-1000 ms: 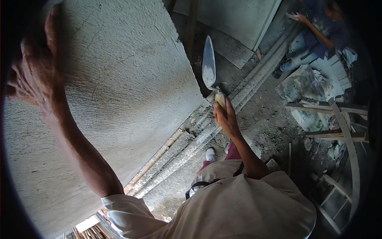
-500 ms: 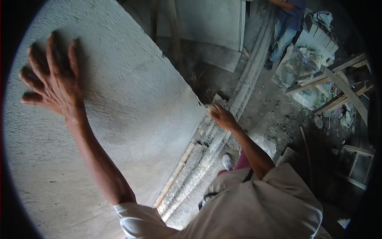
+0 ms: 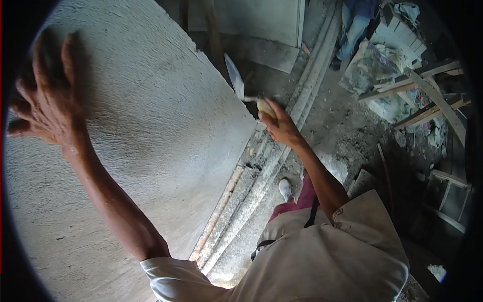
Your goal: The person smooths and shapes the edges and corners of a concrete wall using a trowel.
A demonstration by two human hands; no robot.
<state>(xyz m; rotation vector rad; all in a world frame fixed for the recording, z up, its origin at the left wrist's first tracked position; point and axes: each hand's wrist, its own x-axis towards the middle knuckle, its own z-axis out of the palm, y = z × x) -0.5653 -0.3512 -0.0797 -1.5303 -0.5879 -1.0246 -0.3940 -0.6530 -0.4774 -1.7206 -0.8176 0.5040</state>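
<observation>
My left hand (image 3: 53, 103) lies with spread fingers on a rough, pale plastered wall (image 3: 161, 100). My right hand (image 3: 282, 126) is wrapped round the light rounded handle of a pointing trowel (image 3: 234, 75). The trowel's pointed metal blade stands upward, close to the broken edge of the wall; whether it touches the edge I cannot tell.
Dusty ledges (image 3: 282, 151) run along the foot of the wall. To the right lie wooden planks (image 3: 437, 108), plastic sacks (image 3: 372, 75) and a wooden frame (image 3: 448, 201). Another person's leg (image 3: 352, 38) shows at the top. A pale panel (image 3: 256, 20) stands beyond the wall's edge.
The trowel blade, hidden before, now shows beyond the wall's edge. My right hand has moved a little up. The left hand appears further left and higher as the view shifts.
</observation>
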